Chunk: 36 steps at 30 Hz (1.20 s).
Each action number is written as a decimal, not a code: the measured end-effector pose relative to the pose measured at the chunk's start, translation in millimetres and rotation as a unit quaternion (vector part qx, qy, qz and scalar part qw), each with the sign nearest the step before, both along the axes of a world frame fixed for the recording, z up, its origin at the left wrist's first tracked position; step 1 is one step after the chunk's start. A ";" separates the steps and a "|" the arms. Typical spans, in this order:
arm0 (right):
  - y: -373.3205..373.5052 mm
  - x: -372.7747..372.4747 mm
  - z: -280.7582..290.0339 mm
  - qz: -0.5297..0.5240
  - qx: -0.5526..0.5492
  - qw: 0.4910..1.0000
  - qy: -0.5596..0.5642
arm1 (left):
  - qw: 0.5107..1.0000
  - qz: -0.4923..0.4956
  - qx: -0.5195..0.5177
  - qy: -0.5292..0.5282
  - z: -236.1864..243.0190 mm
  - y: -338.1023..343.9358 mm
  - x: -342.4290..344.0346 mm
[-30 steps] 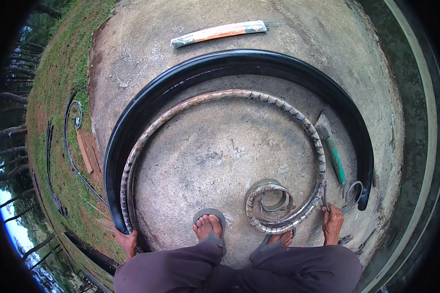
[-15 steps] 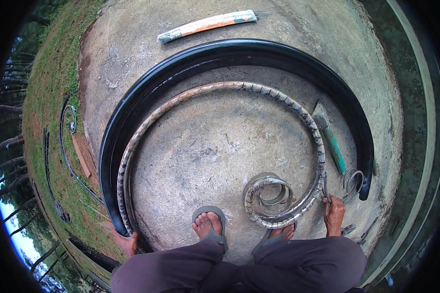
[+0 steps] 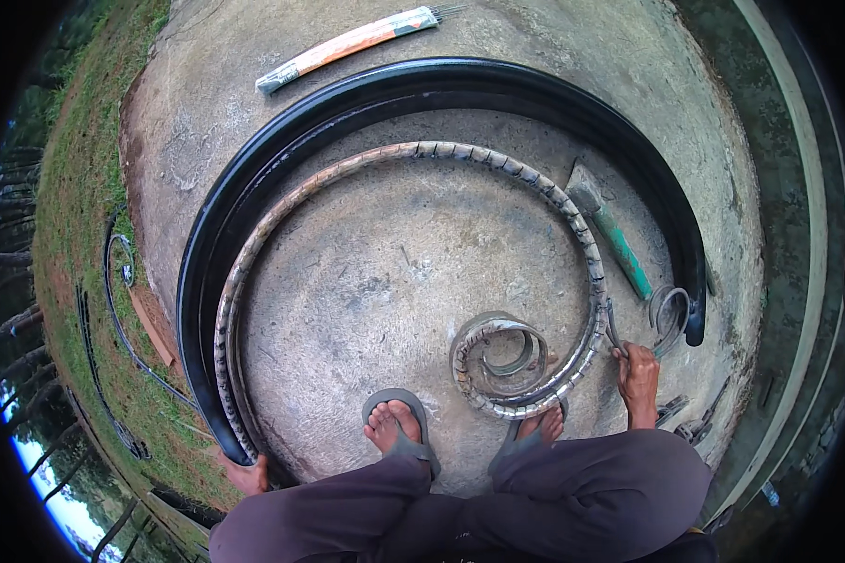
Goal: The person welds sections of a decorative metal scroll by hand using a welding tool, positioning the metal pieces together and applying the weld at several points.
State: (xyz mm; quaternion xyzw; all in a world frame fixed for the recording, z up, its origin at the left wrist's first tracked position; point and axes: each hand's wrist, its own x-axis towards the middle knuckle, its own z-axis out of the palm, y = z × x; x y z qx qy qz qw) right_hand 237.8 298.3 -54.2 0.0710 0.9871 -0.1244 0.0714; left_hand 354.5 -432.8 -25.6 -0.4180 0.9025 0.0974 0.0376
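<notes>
A long black curved channel (image 3: pixel 413 75) arcs over the concrete. Inside its curve lies a ring of metal strip (image 3: pixel 253 225) with evenly spaced notches, its right end wound into a loose spiral (image 3: pixel 460 361) near my right foot. My left hand (image 3: pixel 246 472) is closed at the lower left end of the channel, its thumb beside the notched strip's end; most of its fingers are hidden. My right hand (image 3: pixel 638 380) pinches a thin grey metal strip (image 3: pixel 613 324) just outside the ring. A small grey coil (image 3: pixel 665 314) sits beyond that hand, by the channel's right end.
A green-handled hammer (image 3: pixel 620 249) lies between ring and channel. Beyond the channel rests an orange-and-white packet of thin rods (image 3: pixel 347 47). Small metal tools (image 3: pixel 690 427) lie right of my knee. Grass on the left holds a black cable (image 3: pixel 122 310) and a brick-coloured block (image 3: pixel 152 324).
The whole view has shifted, so the ring, channel, hammer and packet appear farther left and up. Both hands keep their holds, the right one slightly higher in the picture.
</notes>
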 end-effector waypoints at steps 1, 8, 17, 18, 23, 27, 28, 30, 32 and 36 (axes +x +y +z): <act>-1.4 0.4 -0.3 -0.002 -0.003 1.000 0.001 | 1.000 0.014 0.013 -0.007 0.9 -3.3 1.9; 6.0 7.0 3.6 -0.005 0.010 1.000 0.002 | 0.997 -0.006 0.060 -0.054 -9.5 -9.0 -7.2; 3.4 -4.5 -2.3 0.010 -0.002 1.000 0.012 | 0.993 0.001 0.005 -0.120 -18.0 -31.0 -6.3; 4.1 -3.5 -2.5 0.020 -0.008 1.000 0.015 | 0.993 -0.001 0.007 -0.120 -20.9 -30.3 -7.9; 4.0 1.0 -1.8 0.015 0.003 1.000 0.011 | 0.993 0.000 0.011 -0.114 -24.7 -29.4 -10.7; 2.5 1.2 -3.9 0.008 0.008 1.000 -0.006 | 0.994 -0.003 0.012 -0.106 -24.1 -27.4 -13.7; 2.9 1.6 -3.8 0.008 0.006 1.000 -0.005 | 0.994 -0.008 0.015 -0.106 -25.7 -25.5 -15.8; 2.9 0.8 -3.9 0.010 0.009 1.000 0.004 | 0.995 -0.009 0.017 -0.098 -24.7 -20.0 -18.1; -0.2 1.1 -2.7 0.002 0.008 1.000 -0.002 | 0.996 -0.015 0.017 -0.091 -20.8 -18.2 -20.5; -2.7 0.7 -1.2 -0.017 -0.004 1.000 -0.007 | 0.996 -0.053 0.046 -0.049 -10.0 -10.1 -25.2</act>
